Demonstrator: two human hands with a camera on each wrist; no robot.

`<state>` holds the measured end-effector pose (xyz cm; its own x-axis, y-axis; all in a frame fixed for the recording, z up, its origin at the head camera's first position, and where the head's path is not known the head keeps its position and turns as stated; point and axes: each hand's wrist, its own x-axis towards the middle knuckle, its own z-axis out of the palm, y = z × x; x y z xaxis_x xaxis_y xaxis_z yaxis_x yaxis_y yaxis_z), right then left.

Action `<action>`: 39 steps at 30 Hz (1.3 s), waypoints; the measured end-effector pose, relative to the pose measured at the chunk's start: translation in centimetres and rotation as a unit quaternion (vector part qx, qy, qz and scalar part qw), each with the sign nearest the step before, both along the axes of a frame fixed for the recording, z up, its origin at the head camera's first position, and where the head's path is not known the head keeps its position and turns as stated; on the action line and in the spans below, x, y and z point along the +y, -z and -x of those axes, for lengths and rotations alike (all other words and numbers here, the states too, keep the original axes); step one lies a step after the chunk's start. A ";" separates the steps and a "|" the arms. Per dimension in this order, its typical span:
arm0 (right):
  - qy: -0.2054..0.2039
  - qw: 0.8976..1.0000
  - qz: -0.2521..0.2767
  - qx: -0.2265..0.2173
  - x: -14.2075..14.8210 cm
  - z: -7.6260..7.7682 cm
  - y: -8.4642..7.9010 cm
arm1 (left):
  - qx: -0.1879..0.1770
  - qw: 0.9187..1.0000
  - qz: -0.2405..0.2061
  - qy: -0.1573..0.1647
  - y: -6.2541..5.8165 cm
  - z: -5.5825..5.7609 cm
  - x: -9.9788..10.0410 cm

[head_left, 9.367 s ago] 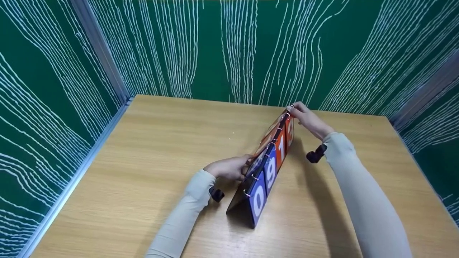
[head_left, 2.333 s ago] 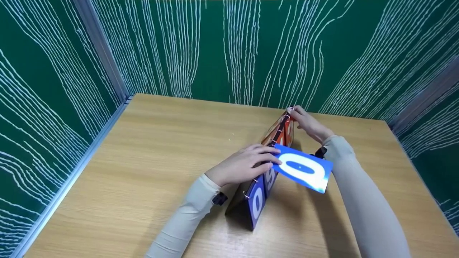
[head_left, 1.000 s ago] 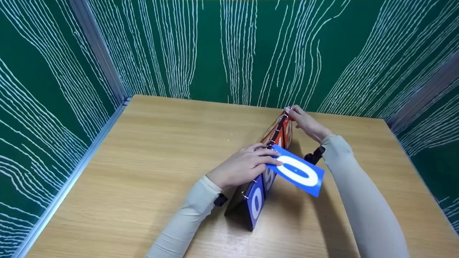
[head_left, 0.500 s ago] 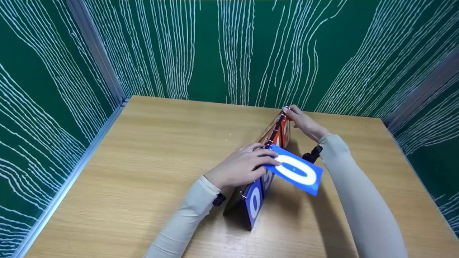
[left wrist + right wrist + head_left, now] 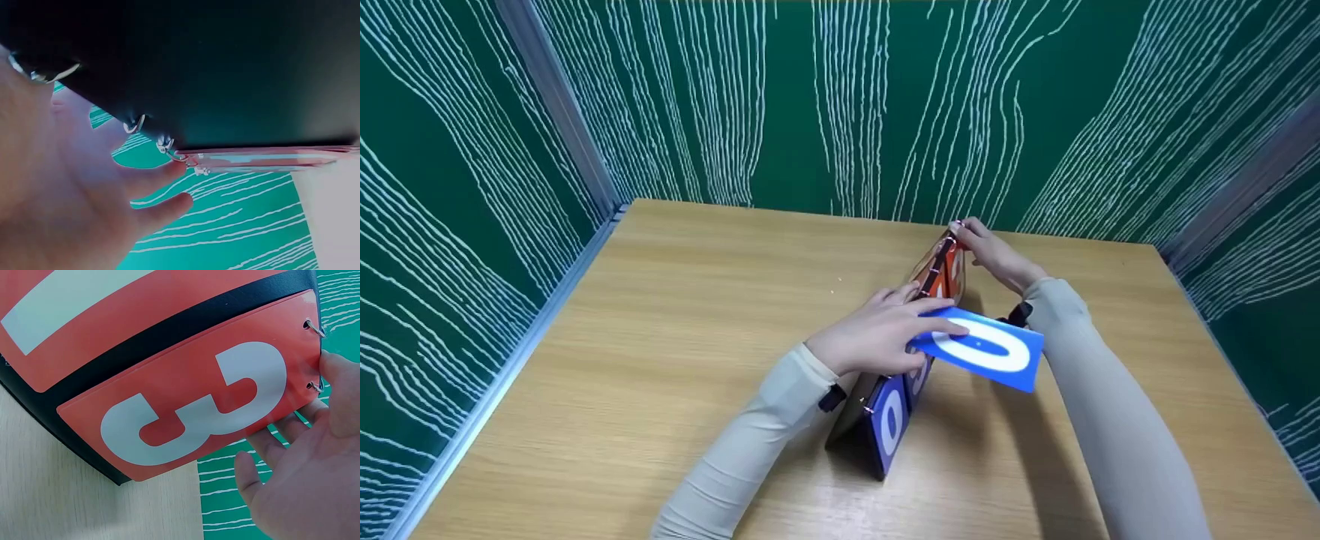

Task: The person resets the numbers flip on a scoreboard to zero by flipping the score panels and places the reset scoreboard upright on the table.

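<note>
We see the scoreboard [image 5: 253, 79] standing like a tent on the desk [image 5: 697, 300], right of the middle, its ridge running from near to far. The left hand [image 5: 879, 334] lies over the ridge, fingers spread, one of them straight along a blue card [image 5: 994, 346] marked 0, which sticks out to the right; whether the thumb is under that card, we cannot tell. The right hand [image 5: 999, 255] pinches the far end of the ridge between thumb and fingers, just beside the red card [image 5: 197, 405] marked 3. At the near end we find another blue 0 [image 5: 891, 421] hanging. Green walls [image 5: 789, 112] with white lines rise around the desk.
</note>
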<state>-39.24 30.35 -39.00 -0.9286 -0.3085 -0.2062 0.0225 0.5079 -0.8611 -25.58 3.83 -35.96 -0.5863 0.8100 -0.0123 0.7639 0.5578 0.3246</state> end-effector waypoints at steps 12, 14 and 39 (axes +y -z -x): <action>-0.002 1.000 -0.001 0.007 0.0 0.1 0.1 | 0.038 0.999 -0.008 0.007 0.5 0.5 0.3; -0.002 1.000 0.000 0.007 0.0 0.1 0.1 | 0.035 0.999 -0.010 0.009 0.6 0.6 0.2; 0.005 1.000 0.007 0.002 0.0 0.0 0.1 | -0.030 0.998 -0.050 -0.031 0.7 0.6 0.3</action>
